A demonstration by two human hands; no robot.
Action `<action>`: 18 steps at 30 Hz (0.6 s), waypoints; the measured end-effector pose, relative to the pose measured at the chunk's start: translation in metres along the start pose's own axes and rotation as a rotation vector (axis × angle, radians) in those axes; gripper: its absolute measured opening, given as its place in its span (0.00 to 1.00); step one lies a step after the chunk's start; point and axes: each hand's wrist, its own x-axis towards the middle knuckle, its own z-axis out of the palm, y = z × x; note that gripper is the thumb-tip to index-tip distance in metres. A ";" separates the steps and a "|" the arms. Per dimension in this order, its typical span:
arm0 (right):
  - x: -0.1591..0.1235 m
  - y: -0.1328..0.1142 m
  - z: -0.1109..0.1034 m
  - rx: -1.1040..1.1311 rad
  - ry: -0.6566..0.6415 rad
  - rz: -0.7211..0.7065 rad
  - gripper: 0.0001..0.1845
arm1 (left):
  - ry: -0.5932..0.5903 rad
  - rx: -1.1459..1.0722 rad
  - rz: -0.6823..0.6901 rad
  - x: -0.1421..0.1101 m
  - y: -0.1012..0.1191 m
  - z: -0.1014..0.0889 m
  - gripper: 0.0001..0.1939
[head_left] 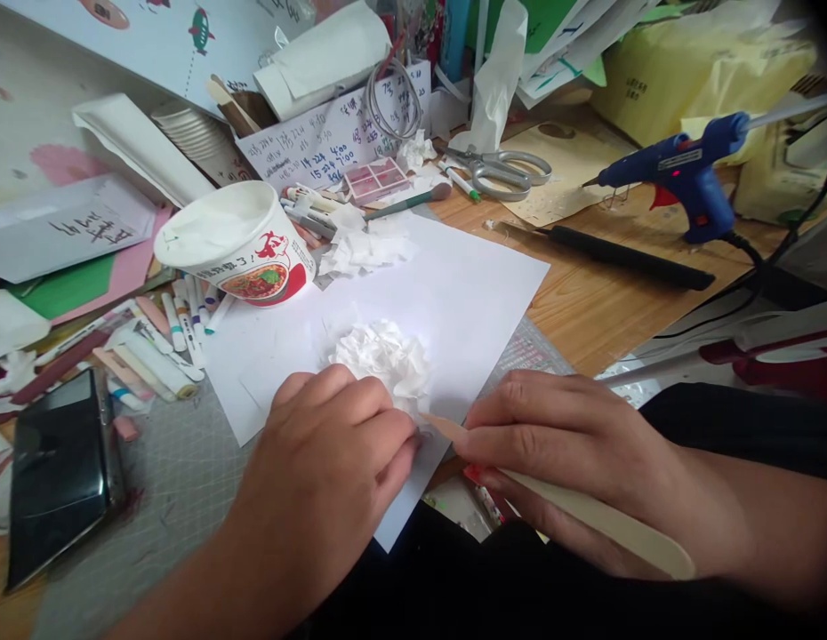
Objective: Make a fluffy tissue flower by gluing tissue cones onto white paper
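Observation:
A crumpled white tissue flower point(385, 358) lies on a white sheet of paper point(453, 293). My left hand point(326, 453) rests on the sheet, fingers curled and pressed against the flower's near edge. My right hand point(574, 449) is closed round a flat wooden stick point(587, 511), whose tip points at the flower's lower right side, close to my left fingertips.
An instant-noodle cup point(236, 240) stands at the sheet's far left corner, with several markers point(166, 342) beside it. A black phone point(57, 476) lies at the left on a grey cutting mat point(180, 480). Scissors point(500, 167), a blue glue gun point(686, 173) and a black rod point(620, 258) lie beyond.

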 end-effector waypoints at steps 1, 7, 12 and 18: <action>0.000 0.002 0.000 -0.013 0.006 0.005 0.10 | -0.001 -0.005 -0.006 0.000 0.000 0.000 0.10; 0.003 0.013 -0.002 0.047 0.056 0.030 0.10 | 0.031 -0.171 -0.029 0.003 -0.002 -0.004 0.07; 0.006 0.016 -0.006 0.090 0.032 0.058 0.09 | 0.068 -0.181 0.002 0.007 -0.008 -0.002 0.13; 0.018 0.018 -0.024 0.111 0.157 0.059 0.07 | 0.139 -0.181 -0.043 0.008 -0.010 0.003 0.15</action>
